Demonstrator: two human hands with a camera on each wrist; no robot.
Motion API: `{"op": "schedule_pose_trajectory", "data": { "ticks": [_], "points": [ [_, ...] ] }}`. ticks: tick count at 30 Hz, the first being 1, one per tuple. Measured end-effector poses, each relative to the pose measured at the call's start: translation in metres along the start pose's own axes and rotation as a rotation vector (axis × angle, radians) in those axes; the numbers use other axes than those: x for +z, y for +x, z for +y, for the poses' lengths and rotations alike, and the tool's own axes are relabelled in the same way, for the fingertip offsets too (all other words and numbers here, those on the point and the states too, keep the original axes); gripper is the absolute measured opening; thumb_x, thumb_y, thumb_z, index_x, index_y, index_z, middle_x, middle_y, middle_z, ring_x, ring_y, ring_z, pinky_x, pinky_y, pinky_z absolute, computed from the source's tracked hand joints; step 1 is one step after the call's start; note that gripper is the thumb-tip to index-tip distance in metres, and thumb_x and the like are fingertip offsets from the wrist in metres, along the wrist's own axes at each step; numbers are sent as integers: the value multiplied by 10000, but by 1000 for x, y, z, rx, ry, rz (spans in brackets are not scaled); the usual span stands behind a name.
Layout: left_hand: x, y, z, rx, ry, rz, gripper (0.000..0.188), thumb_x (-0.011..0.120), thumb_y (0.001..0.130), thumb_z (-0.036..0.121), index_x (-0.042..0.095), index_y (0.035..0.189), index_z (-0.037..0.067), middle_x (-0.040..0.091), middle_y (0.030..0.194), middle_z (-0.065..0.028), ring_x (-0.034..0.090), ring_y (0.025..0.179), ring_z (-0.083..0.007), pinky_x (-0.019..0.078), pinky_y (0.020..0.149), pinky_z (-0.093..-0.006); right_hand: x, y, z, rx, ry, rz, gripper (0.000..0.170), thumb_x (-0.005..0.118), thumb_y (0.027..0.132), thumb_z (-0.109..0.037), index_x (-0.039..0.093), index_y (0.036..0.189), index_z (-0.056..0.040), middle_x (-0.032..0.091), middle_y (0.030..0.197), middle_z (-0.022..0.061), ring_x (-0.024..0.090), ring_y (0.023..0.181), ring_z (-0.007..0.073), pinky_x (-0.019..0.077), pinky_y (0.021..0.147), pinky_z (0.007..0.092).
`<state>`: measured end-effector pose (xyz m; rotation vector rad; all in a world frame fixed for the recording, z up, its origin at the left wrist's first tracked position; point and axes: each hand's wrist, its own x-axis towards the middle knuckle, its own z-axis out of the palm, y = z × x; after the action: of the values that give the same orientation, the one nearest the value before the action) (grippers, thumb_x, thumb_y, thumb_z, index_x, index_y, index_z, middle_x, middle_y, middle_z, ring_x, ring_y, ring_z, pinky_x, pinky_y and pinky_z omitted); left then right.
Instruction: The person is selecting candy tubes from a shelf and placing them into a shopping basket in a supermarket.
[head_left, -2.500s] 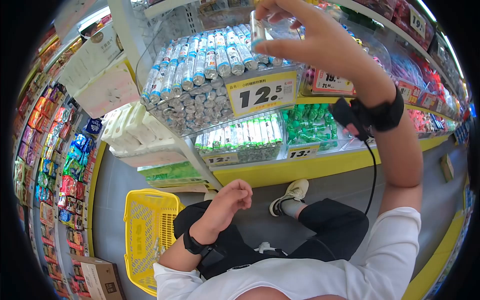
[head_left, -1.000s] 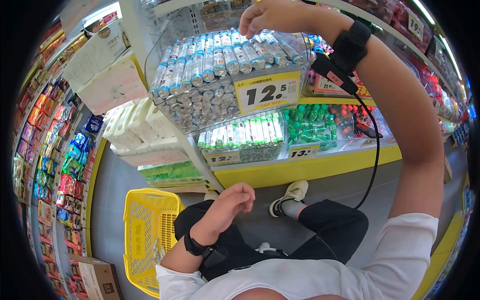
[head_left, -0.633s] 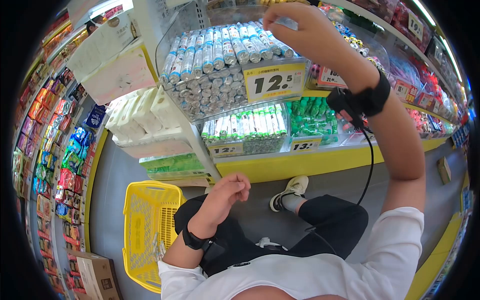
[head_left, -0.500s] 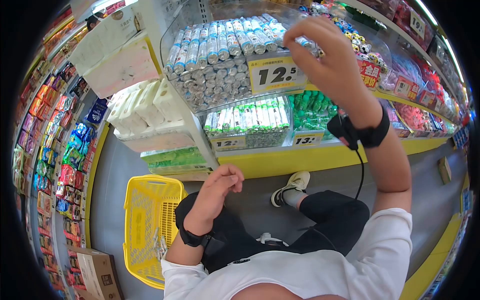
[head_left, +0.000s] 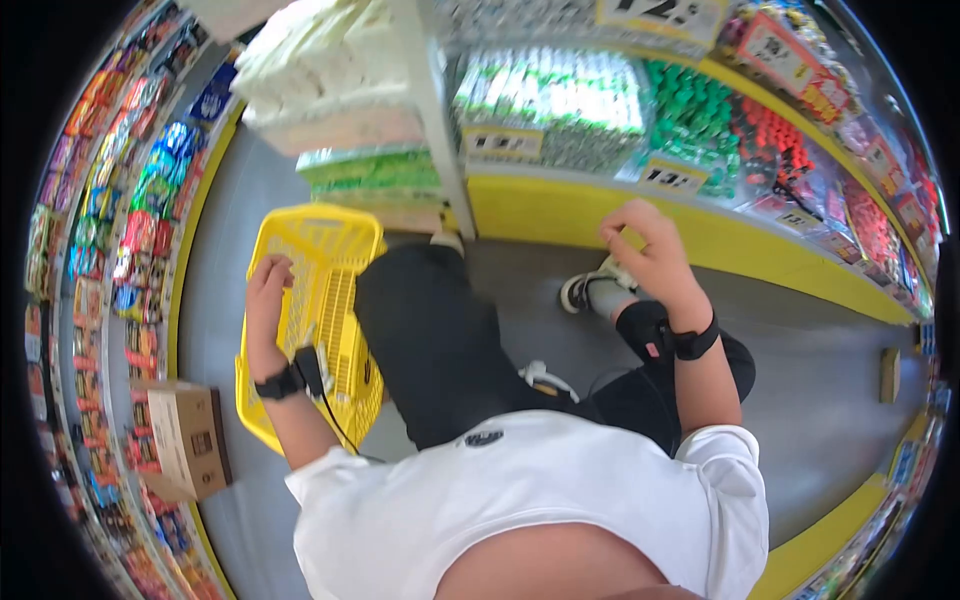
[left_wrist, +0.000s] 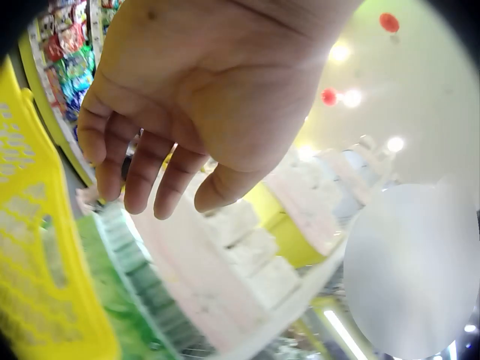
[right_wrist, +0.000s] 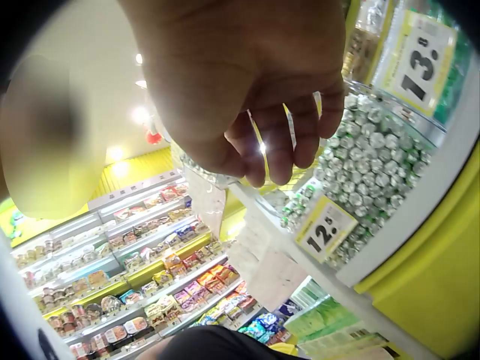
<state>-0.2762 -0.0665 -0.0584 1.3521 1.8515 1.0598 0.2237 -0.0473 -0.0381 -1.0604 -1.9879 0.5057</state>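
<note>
My left hand (head_left: 267, 305) hangs over the left side of the yellow shopping basket (head_left: 347, 225), its fingers loosely bent. In the left wrist view that palm (left_wrist: 202, 97) holds nothing, and the basket's wall (left_wrist: 45, 247) rises beside it. My right hand (head_left: 652, 255) hovers above the right knee, in front of the yellow shelf base (head_left: 540, 213). Its fingers (right_wrist: 280, 154) bend loosely around nothing in the right wrist view. Nearest to it on the low shelf are clear bins of silver-wrapped, green-banded tubes (head_left: 550, 90) and small green-capped bottles (head_left: 690, 120).
Stacked white tissue packs (head_left: 330, 70) and green packs (head_left: 375, 178) stand behind the basket. A cardboard box (head_left: 188, 440) sits on the floor at the left, beside a shelf of bagged snacks (head_left: 150, 235). A small box (head_left: 889, 375) lies on the floor at right.
The head view has tilted down. My right hand, which held a silver-wrapped tube earlier, has come down from the upper bin without it. My left hand has moved left over the basket.
</note>
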Motion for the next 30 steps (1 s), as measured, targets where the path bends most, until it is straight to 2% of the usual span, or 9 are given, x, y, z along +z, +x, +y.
{"op": "schedule_pose_trajectory", "data": {
  "ticks": [3,7,10,12,14,15,18,21,30],
  "points": [
    [-19,4,-87,-184,125,22,228,515,876,216,606,919,11,564,769,-37,526,720,-122,436,669,-264,19,-22,12,202,95,-7,51,621,802,-45,608,839,-13,609,792,94,591,764,227,454,698,317],
    [-33,-11,-178,-448,218,-58,328,518,854,310,624,967,21,604,832,-62,549,751,-158,452,689,-299,35,-41,18,303,118,-91,57,598,823,-33,616,865,2,615,805,87,589,759,191,456,706,291],
    [-40,-31,-215,-594,416,-162,340,515,847,312,629,1029,49,604,877,-67,556,767,-186,459,704,-332,42,-54,23,327,122,-87,65,597,827,-34,616,871,10,620,809,81,588,769,181,454,725,281],
    [-46,-38,-257,-648,474,-224,366,517,846,326,621,1085,69,620,1007,-91,578,838,-225,465,730,-366,47,-60,25,371,153,-102,71,592,838,-40,614,875,16,621,795,67,577,774,155,445,736,268],
    [-47,-50,-267,-640,578,-257,389,518,850,340,615,1113,71,623,1066,-107,585,867,-240,469,742,-379,51,-64,26,396,145,-109,73,589,843,-43,615,878,15,619,784,62,570,772,143,441,735,263],
    [-46,-53,-271,-700,595,-251,392,538,856,312,607,1159,72,604,1162,-135,586,963,-286,478,773,-417,52,-64,26,416,165,-109,78,592,849,-49,615,883,17,614,774,58,562,765,137,437,733,260],
    [-45,-62,-286,-665,646,-359,388,575,861,269,585,1196,73,566,1239,-147,568,1035,-320,483,804,-452,56,-61,21,415,151,-106,86,593,856,-60,613,884,20,608,768,54,558,758,134,435,731,260],
    [-39,-70,-319,-636,823,-474,390,633,846,200,570,1208,69,522,1301,-155,541,1098,-344,488,837,-481,59,-60,21,417,142,-115,94,589,863,-67,608,884,23,600,768,49,552,763,130,431,733,253],
    [-9,-79,-331,-647,986,-770,436,698,810,145,560,1214,56,553,1243,-164,567,1055,-335,503,864,-489,62,-59,23,433,140,-121,92,582,869,-63,600,884,25,597,773,44,550,772,121,425,737,243]
  ]
}}
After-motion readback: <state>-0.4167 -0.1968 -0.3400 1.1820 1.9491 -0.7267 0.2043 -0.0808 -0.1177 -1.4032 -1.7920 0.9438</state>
